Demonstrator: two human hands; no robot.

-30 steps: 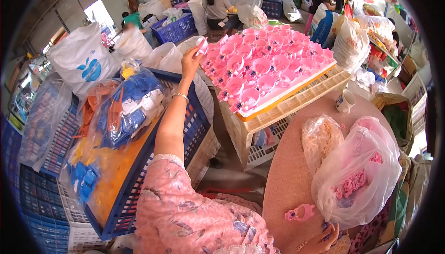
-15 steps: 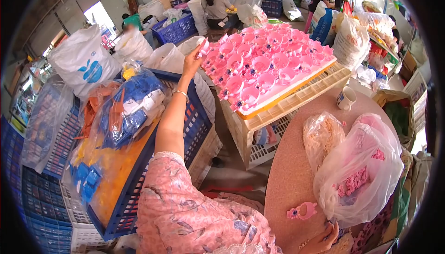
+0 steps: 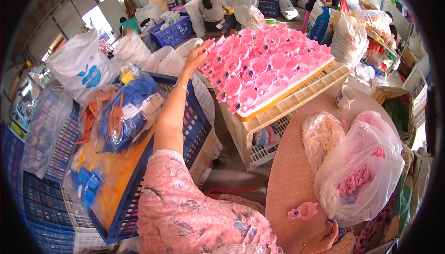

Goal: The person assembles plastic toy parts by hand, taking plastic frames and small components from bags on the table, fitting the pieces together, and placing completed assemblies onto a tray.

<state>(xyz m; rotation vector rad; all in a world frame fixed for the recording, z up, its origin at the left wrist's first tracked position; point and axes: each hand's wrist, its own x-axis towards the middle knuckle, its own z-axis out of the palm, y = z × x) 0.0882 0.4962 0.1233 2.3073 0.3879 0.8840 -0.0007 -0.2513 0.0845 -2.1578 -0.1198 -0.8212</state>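
Note:
My left hand reaches out to the far left corner of a board piled with pink plastic ring-shaped pieces. Its fingers are closed on one pink ring piece at the pile's edge, partly hidden by the hand. My right hand is low at the table's near edge, fingers bent together beside small dark blue bits; what they pinch is too small to make out. A single pink ring piece lies on the round table just above that hand.
A beige crate supports the board. On the table are a white mug, a bag of peach-coloured parts and a clear bag of pink parts. A blue crate with bagged parts stands left. Several people sit farther back.
My left hand has brought the pink ring piece down onto the pile's left corner. My right hand has stayed about where it was, its fingers slightly more drawn together.

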